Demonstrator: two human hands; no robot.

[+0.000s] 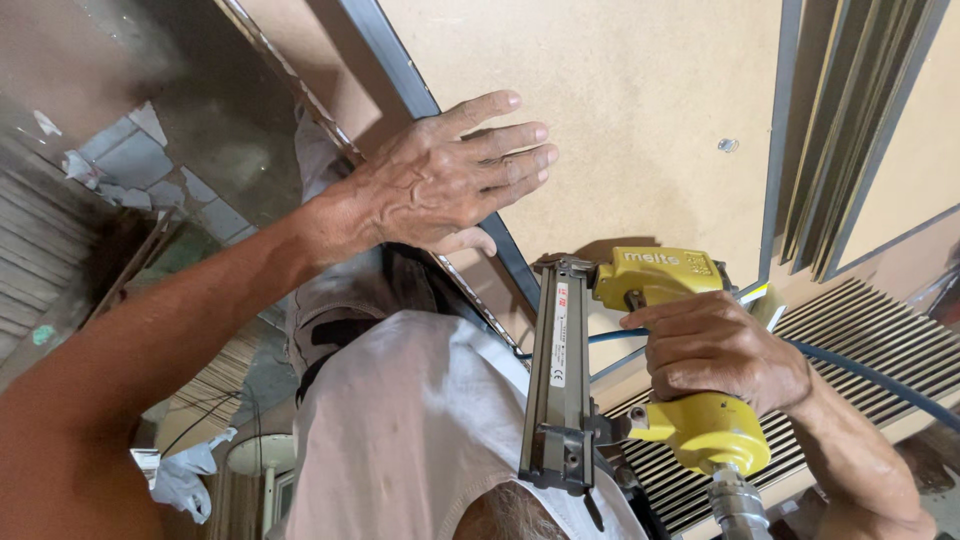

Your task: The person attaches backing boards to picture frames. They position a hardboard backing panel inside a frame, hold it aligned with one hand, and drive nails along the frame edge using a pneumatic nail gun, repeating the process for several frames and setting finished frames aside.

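board (640,100) of tan fibre material fills the upper view, edged by a dark grey frame strip (400,70) along its left side. left hand (440,180) lies open and flat against the board, fingers spread and extended, palm over the strip near the board's edge. right hand (715,350) is closed around the handle of a yellow pneumatic nail gun (660,275), index finger at the trigger area. gun's long grey magazine (558,380) runs down toward the camera; its nose meets the board just beside the frame strip, below the left hand. blue air hose (880,380) passes behind the right hand and leaves at the right; a metal coupling (738,505) sits at the handle's base. slatted panel (880,340) lies behind the right hand. more grey-edged boards (850,130) stacked upper right. pale shirt (400,430) of a person fills the lower centre.
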